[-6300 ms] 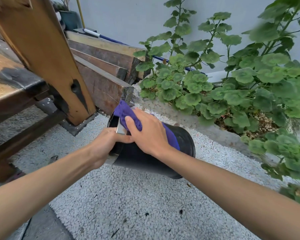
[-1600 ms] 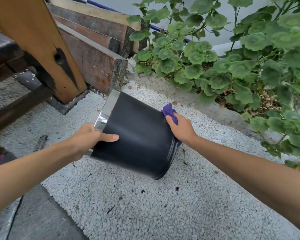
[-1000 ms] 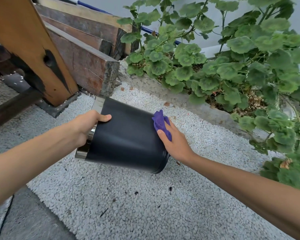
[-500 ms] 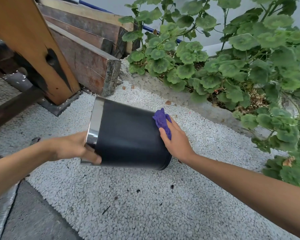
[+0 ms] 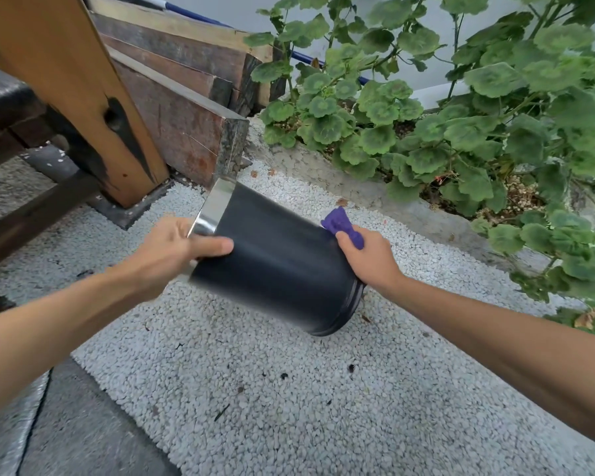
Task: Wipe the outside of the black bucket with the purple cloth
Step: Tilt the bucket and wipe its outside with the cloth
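The bucket (image 5: 279,259) lies tilted on its side above the gravel (image 5: 289,389), silver rim (image 5: 213,207) toward the wood post (image 5: 83,97). The left hand (image 5: 172,252) grips it at the rim, thumb on the black wall. The right hand (image 5: 371,259) presses the cloth (image 5: 342,226) against the far side near the base, beside the plants (image 5: 461,115).

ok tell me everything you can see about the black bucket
The black bucket is a smooth, faintly glossy cylinder with a shiny metal band at its rim and grooved rings near its base. It is tipped on its side above the white gravel. The left hand grips the rim; the right hand presses the purple cloth against its wall.
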Tool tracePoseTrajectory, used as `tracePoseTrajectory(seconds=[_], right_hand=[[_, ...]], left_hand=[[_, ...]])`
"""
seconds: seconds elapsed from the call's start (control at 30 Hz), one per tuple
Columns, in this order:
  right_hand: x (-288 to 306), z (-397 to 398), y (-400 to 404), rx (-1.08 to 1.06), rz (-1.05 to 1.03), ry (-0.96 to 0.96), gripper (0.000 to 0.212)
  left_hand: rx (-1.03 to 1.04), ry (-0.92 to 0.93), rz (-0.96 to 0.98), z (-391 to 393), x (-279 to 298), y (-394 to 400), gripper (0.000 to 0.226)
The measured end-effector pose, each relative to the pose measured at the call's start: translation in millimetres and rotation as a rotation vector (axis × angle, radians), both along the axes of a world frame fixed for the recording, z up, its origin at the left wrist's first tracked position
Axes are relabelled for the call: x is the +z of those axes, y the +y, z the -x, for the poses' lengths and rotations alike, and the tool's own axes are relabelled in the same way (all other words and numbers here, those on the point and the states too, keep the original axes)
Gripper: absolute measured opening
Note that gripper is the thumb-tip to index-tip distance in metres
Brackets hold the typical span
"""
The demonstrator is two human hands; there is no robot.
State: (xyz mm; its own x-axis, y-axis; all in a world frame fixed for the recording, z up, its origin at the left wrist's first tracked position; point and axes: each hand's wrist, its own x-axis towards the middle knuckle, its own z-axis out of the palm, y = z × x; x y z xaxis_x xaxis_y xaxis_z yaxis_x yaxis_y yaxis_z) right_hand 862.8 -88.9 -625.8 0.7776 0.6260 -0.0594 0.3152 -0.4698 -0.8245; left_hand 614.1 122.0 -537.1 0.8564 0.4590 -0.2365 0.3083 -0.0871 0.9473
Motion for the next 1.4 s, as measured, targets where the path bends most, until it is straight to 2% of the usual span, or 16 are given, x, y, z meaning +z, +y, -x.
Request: tracePoseTrajectory(seconds=[0.07,0.13,0.27,0.33,0.43,0.5,0.63,0.73,0.83,1.0,1.23,1.37,1.4], right_hand=[[5,-11,2,-0.055,0.024,0.145,0.04],[9,-19,6,-0.036,0.066,0.253,0.032],[15,-27,11,-0.005,0.133,0.321,0.031],[18,-30,18,0.001,0.161,0.339,0.032],[25,-39,31,0.015,0.197,0.401,0.042],[30,-46,39,0.042,0.235,0.464,0.049],[29,-49,49,0.064,0.272,0.487,0.04],[29,-46,54,0.065,0.251,0.493,0.033],[35,-43,58,0.056,0.258,0.435,0.041],[46,-37,53,0.082,0.232,0.278,0.028],[51,-2,21,0.087,0.164,-0.03,0.04],[40,27,4,0.087,0.095,-0.264,0.024],[36,36,0,0.096,0.083,-0.309,0.03]], left_hand=[[0.07,-0.052,-0.006,-16,12,-1,0.013],[0.123,-0.052,-0.023,-23,18,-3,0.026],[0.171,-0.002,-0.06,-34,21,-1,0.053],[0.231,0.025,-0.042,-41,29,6,0.048],[0.288,0.049,0.024,-48,38,17,0.009],[0.334,0.084,0.064,-50,35,21,0.016],[0.395,0.141,0.109,-53,24,23,0.032],[0.462,0.179,0.086,-55,22,30,0.024],[0.495,0.203,0.113,-56,22,34,0.026],[0.547,0.21,0.149,-63,25,33,0.018],[0.565,0.21,0.165,-72,34,24,0.018],[0.58,0.21,0.179,-77,37,22,0.021],[0.583,0.208,0.183,-78,38,23,0.021]])
